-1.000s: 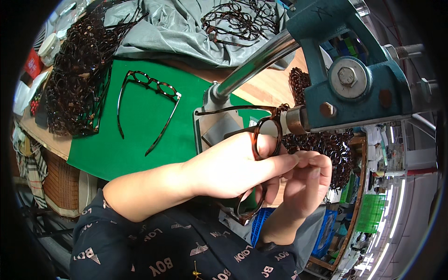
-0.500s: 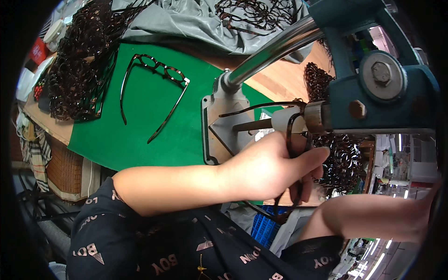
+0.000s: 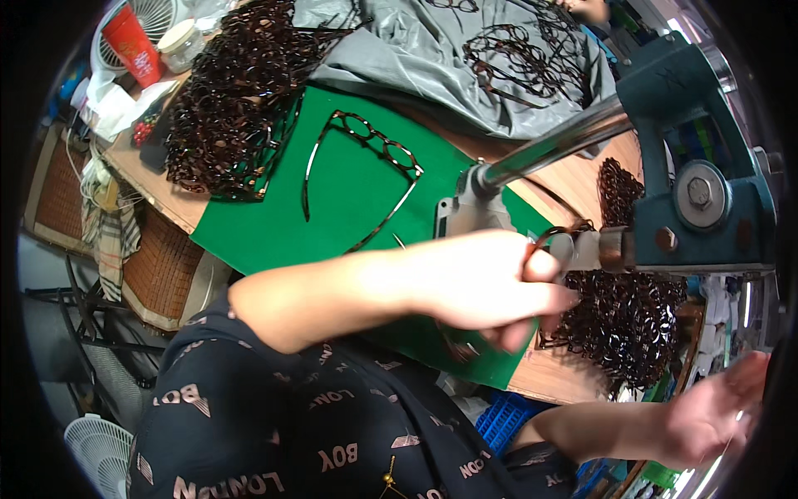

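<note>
- Teal press [image 3: 702, 166], landmark for all places below
- Held glasses frame [image 3: 540, 239], dark tortoiseshell, just left of the press tip; contact with the tip cannot be told; partly covered by the hand
- Left hand [image 3: 490, 283], left of the press, fingers closed round the held glasses frame, blurred
- Right hand [image 3: 719, 412], on the near side of the press, blurred at the view's rim; its grip cannot be told
- Metal post [image 3: 565, 145], slanting left from the press, in front of the grey cloth's edge
- Grey cloth [image 3: 391, 66], left of the press on its far side, bearing loose frames [image 3: 532, 62]
- Green mat [image 3: 274, 233], left of the press, partly hidden by the left forearm
- Single frame [image 3: 378, 137], arms spread, on the mat left of the press
- Large frame heap [image 3: 241, 108], well left of the press
- Second frame heap [image 3: 623, 324], just to the near side of the press
- Red cup [image 3: 133, 50] and lidded jar [image 3: 180, 46], farthest left of the press
</note>
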Demonstrator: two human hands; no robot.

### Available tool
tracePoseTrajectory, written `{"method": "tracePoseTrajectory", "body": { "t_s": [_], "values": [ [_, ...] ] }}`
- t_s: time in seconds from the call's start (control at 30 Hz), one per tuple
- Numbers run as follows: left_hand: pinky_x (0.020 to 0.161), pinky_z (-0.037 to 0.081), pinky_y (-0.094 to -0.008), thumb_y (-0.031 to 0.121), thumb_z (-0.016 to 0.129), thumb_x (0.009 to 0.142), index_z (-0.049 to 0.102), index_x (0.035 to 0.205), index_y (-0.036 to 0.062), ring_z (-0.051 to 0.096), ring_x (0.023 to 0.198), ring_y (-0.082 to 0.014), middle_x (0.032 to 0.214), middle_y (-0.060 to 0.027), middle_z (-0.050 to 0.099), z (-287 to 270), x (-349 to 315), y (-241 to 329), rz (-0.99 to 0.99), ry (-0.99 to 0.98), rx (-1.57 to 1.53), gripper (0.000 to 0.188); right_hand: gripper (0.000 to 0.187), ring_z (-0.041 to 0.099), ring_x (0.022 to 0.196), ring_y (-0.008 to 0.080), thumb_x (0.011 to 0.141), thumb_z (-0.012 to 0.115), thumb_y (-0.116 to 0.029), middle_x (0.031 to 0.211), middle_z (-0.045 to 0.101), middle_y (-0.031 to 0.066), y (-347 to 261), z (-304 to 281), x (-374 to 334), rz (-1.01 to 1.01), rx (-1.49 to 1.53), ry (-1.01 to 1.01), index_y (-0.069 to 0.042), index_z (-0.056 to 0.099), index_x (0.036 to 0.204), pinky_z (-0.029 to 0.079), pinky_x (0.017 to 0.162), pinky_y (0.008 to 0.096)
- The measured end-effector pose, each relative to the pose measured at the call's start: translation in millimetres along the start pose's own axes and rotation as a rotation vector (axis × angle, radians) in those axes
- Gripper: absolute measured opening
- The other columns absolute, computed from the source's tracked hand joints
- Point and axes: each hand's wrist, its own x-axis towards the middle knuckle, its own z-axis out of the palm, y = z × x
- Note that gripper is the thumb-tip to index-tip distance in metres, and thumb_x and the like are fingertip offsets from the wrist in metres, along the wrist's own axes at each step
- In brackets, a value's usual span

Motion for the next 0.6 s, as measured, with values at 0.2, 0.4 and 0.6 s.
{"method": "tracePoseTrajectory", "body": {
  "t_s": [0.2, 0.4, 0.6],
  "values": [
    [0.062, 0.049, -0.042, 0.023, 0.051, 0.084, 0.056, 0.108, 0.0077, 0.062, 0.07, -0.0327, 0.075, -0.0158, 0.063, -81, -15, -66, -0.233, 0.823, 1.326, 0.028, 0.057, 0.047, 0.111, 0.0259, 0.084, 0.043, -0.018, 0.121, 0.048, 0.017, 32, -3, -113, 0.653, -0.201, 0.036, 0.001, 0.027, 0.135, 0.035, 0.095, 0.0356],
    [0.069, 0.051, -0.0401, 0.019, 0.052, 0.08, 0.058, 0.105, 0.0111, 0.063, 0.081, -0.0283, 0.086, -0.014, 0.064, -118, -30, -51, -0.35, 1.067, 1.635, 0.027, 0.062, 0.05, 0.106, 0.0223, 0.084, 0.059, -0.018, 0.12, 0.049, 0.0145, 23, -9, -157, 0.853, -0.191, -0.022, 0.001, 0.028, 0.134, 0.037, 0.092, 0.0319],
    [0.075, 0.049, -0.0392, 0.014, 0.048, 0.079, 0.065, 0.086, 0.0094, 0.061, 0.09, -0.0292, 0.086, -0.0143, 0.064, -159, -36, -51, -0.672, 0.92, 1.633, 0.02, 0.05, 0.051, 0.104, 0.0215, 0.083, 0.053, -0.004, 0.115, 0.052, 0.0136, 22, 0, -176, 0.936, -0.121, -0.026, 0.001, 0.035, 0.129, 0.04, 0.089, 0.0323]
  ]
}}
